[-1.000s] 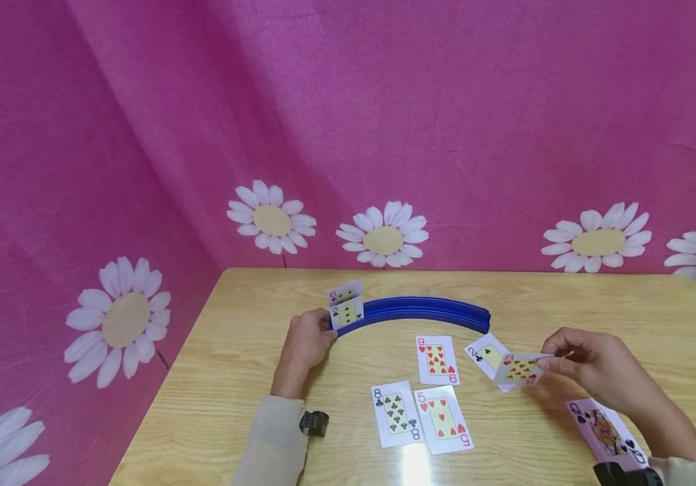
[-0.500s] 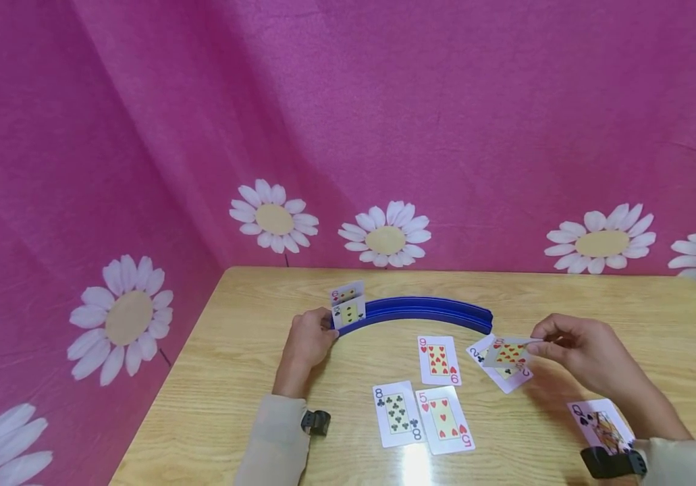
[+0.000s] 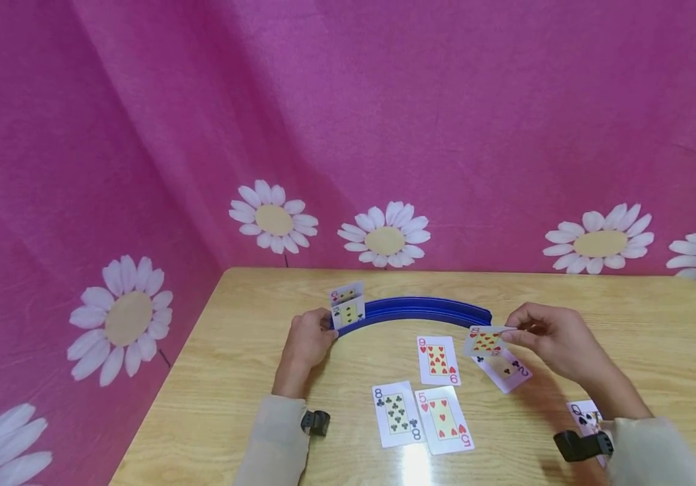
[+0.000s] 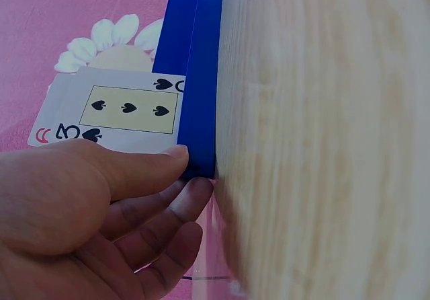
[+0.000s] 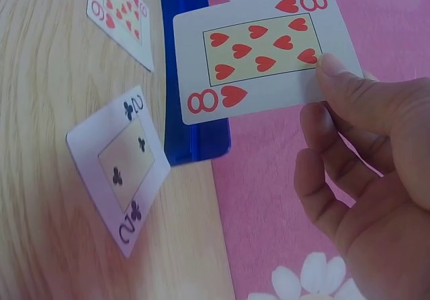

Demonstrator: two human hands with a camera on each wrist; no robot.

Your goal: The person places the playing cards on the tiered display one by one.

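My right hand (image 3: 557, 337) pinches the eight of hearts (image 5: 262, 54) between thumb and fingers. That card is held above the table near the right end of the blue curved card holder (image 3: 420, 307), overlapping the two of clubs (image 5: 117, 169) in the head view. My left hand (image 3: 308, 344) grips the holder's left end, thumb on its front edge and fingers curled at its end in the left wrist view. Just above the thumb, a three of spades (image 4: 127, 108) stands in the holder, with a red six (image 3: 345, 293) rising behind it.
Face up on the wooden table (image 3: 232, 297) lie the nine of hearts (image 3: 437, 361), eight of clubs (image 3: 395, 413) and five of hearts (image 3: 443, 420). A queen of spades (image 3: 584, 415) is partly covered by the right forearm. A pink flowered cloth (image 3: 475, 135) hangs behind.
My right hand has carried the eight of hearts leftward and away from me, toward the holder's right end, uncovering the lower part of the two of clubs. The left hand keeps its place.
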